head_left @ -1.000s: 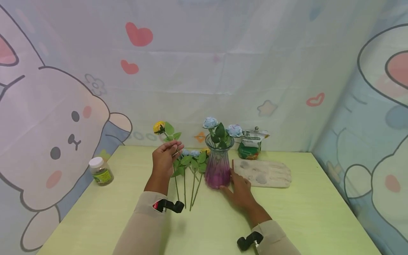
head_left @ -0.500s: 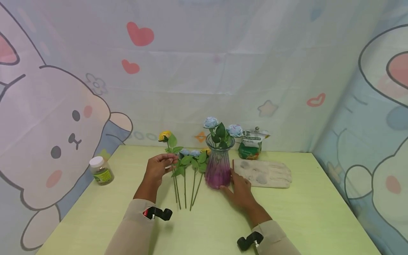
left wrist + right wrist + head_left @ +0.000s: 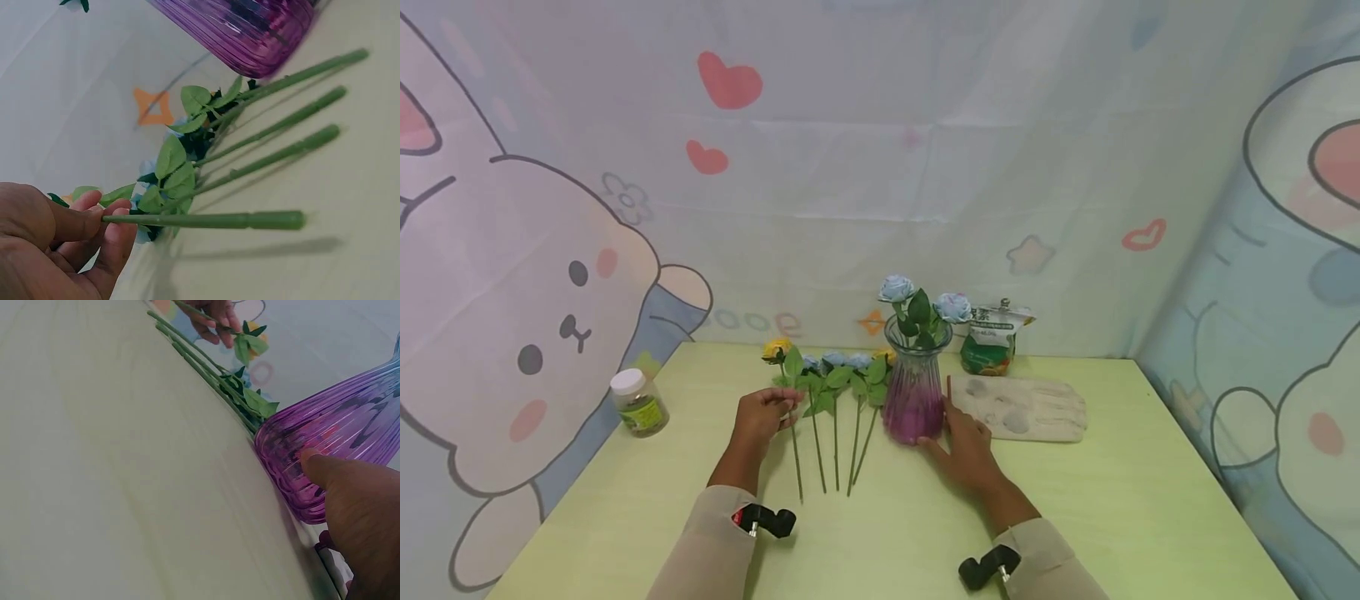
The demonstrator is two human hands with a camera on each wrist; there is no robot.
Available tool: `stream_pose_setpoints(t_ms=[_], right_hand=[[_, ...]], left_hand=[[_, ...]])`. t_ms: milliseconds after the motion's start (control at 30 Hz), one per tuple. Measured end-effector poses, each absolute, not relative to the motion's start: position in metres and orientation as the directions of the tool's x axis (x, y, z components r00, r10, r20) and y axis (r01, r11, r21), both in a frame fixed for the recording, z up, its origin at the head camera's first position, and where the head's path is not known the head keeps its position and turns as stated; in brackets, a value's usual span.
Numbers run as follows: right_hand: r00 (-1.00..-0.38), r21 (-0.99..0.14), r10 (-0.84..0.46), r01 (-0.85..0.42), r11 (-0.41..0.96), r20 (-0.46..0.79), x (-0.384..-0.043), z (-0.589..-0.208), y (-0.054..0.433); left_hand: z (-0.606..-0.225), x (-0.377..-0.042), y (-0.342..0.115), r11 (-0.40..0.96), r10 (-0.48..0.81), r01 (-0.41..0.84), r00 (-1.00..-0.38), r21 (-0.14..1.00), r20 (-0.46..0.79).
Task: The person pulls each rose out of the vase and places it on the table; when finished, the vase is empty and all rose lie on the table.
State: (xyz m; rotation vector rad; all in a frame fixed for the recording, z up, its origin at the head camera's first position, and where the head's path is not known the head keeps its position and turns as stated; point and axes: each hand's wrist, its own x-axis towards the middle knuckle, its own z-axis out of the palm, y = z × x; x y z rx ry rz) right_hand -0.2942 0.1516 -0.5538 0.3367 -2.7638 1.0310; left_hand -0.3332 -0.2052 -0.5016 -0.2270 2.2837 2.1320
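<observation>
My left hand (image 3: 758, 423) pinches the green stem (image 3: 206, 220) of a yellow rose (image 3: 777, 350) between thumb and fingers. That stem slants just above the table, casting a shadow in the left wrist view. Beside it lie several more roses with green stems (image 3: 836, 446), blue heads (image 3: 835, 358) and leaves. A ribbed glass vase (image 3: 912, 408), purple toward the base, stands upright with two blue roses (image 3: 897, 289) in it. My right hand (image 3: 967, 454) holds the vase low on its right side, thumb in front; the other fingers are partly hidden.
A work glove (image 3: 1030, 408) lies right of the vase, with a green-and-white clipped bag (image 3: 991, 342) behind. A white-capped jar (image 3: 638, 402) stands at the left. A printed cloth backdrop (image 3: 820, 192) borders the pale table (image 3: 1112, 500).
My left hand has moved left and down, toward the table, with the yellow rose, which now sits left of the other stems. The right hand and vase have stayed in place.
</observation>
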Motion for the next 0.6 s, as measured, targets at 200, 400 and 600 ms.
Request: stream_pose_setpoints(t_ms=[200,400,600], right_hand=[[-0.954,-0.608,-0.151,-0.282,0.742,0.258,-0.295,-0.555,0.152],[-0.960,-0.618,-0.144,-0.266,0.740,0.240,-0.295,-0.554,0.151],[-0.960,-0.608,-0.150,-0.267,0.748,0.236,-0.295,-0.555,0.152]], left_hand=[[-0.511,-0.332,-0.205,0.113,-0.100,-0.126,-0.988,0.986,-0.115],[-0.522,-0.333,-0.205,0.165,-0.133,-0.106,-0.988,0.981,-0.084],[-0.532,-0.334,-0.203,0.341,-0.203,-0.030,-0.978,0.940,0.042]])
